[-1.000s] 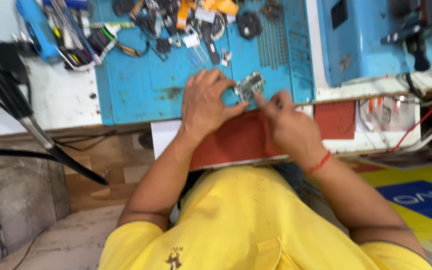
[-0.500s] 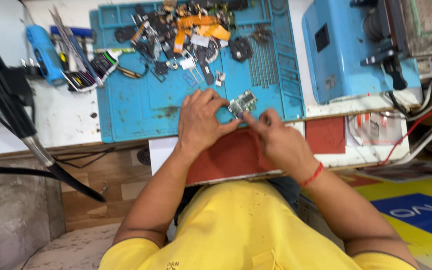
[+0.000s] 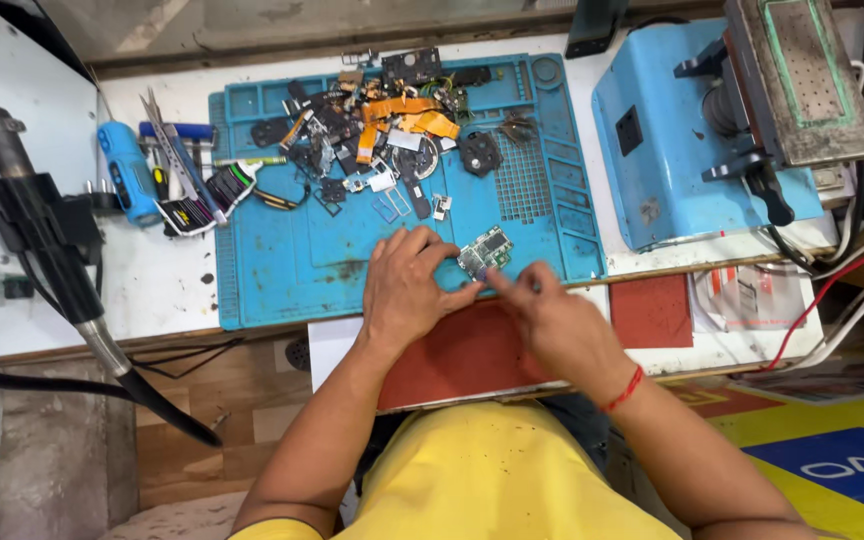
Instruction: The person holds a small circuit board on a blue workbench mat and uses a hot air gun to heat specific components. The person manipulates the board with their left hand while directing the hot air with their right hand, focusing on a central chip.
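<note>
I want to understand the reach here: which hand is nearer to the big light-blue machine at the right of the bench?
Right. The right hand is at the small circuit board, below-left of the light-blue machine. The left hand lies farther left, beyond the board.

a yellow short-sleeved shirt [image 3: 492, 480] covers the torso. both forearms are bare. a thin red thread bracelet [image 3: 624, 390] circles the right wrist. neither hand wears a glove.
</note>
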